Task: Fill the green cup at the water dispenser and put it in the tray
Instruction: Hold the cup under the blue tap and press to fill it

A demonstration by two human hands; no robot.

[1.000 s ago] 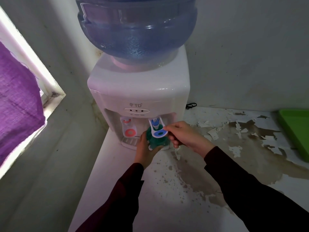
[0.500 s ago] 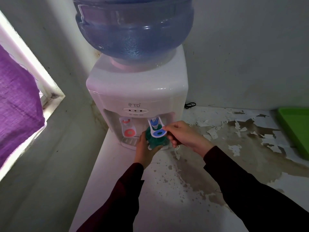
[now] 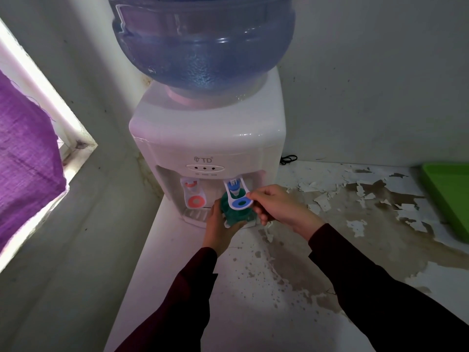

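Peeling paint covers the bench (image 3: 355, 250) where filling seems underway: left hand (image 3: 218, 229) wraps the green cup (image 3: 234, 214) under the dispenser's blue tap (image 3: 238, 196), right hand (image 3: 276, 207) pinches its lever, and the tray (image 3: 449, 196) far right waits.

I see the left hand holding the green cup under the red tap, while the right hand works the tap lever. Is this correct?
Not quite. In the head view, the left hand holds the green cup under the blue tap, not the red one. The red tap stands untouched to its left. The right hand does work the lever, as you said.
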